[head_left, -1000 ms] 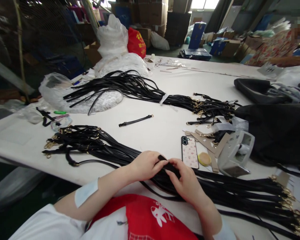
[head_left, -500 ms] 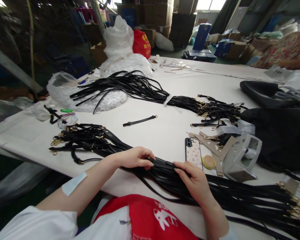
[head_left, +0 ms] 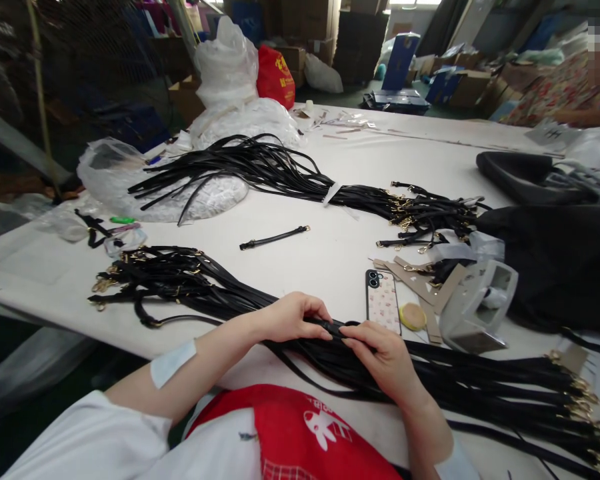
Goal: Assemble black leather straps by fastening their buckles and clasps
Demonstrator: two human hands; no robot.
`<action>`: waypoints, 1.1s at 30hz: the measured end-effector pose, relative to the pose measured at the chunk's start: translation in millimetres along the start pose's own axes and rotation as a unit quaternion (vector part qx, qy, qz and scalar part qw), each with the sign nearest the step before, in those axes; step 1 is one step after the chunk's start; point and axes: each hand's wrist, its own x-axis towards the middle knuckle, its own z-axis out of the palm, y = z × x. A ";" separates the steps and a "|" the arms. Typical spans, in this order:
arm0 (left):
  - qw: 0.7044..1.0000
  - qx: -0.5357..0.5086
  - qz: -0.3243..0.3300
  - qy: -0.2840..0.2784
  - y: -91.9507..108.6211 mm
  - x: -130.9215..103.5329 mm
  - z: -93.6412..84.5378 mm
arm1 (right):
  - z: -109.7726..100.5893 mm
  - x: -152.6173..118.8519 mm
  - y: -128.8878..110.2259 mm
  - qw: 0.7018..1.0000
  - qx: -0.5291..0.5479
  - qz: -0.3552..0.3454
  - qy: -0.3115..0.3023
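Both my hands pinch one black strap (head_left: 334,328) above a long bundle of black straps (head_left: 325,363) that lies across the front of the table. My left hand (head_left: 303,319) grips it from the left, thumb against fingers. Close by on the right, my right hand (head_left: 377,350) holds the same strap between thumb and fingertips. Gold clasps (head_left: 580,393) show at the bundle's right end, and gold-buckled short straps (head_left: 150,273) gather at its left end. One short black strap (head_left: 275,238) with a buckle lies alone behind the bundle.
A second bundle of black straps (head_left: 290,177), tied with a white band, lies farther back. To the right are a phone (head_left: 383,303), a yellow tape roll (head_left: 413,317), a grey-white dispenser (head_left: 477,310) and a black bag (head_left: 560,267). Clear plastic bags (head_left: 165,193) sit at the back left.
My left hand has slid right along the strap, closing up to my right hand. My right hand stays about where it was. The view has shifted slightly.
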 end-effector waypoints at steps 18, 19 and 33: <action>0.999 -0.023 0.018 0.022 6.8 -6.2 3.8 | 2.0 -8.3 3.0 0.996 0.053 0.018 0.064; 0.999 -0.031 0.016 0.020 7.4 -8.2 -0.4 | -0.3 -8.9 3.9 0.996 0.058 0.025 0.070; 0.961 0.247 0.100 0.071 23.0 -39.8 -1.8 | 15.3 -17.3 11.8 0.999 0.021 -0.031 -0.011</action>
